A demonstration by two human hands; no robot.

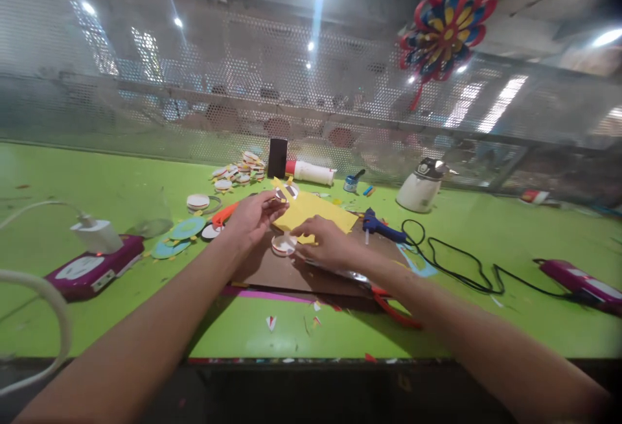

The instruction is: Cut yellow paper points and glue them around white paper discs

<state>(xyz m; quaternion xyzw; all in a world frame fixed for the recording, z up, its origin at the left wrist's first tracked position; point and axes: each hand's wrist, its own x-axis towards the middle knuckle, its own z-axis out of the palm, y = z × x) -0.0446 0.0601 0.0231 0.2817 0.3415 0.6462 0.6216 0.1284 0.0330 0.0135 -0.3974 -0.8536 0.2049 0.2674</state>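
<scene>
In the head view, the left hand is pinching a small paper piece near its fingertips, apparently steadying it. The right hand is curling half-open beside a white ring; its grip I cannot tell. The ring is resting on a brown board, probably protecting the table.

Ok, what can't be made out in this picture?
All in the head view:
Beneath the right hand: hidden by the hand itself.
Red handle: partly hidden by the right forearm.
Right-hand power strip: cut off by the picture's edge.
Shapes behind the perforated panel: screened and blurred.
</scene>
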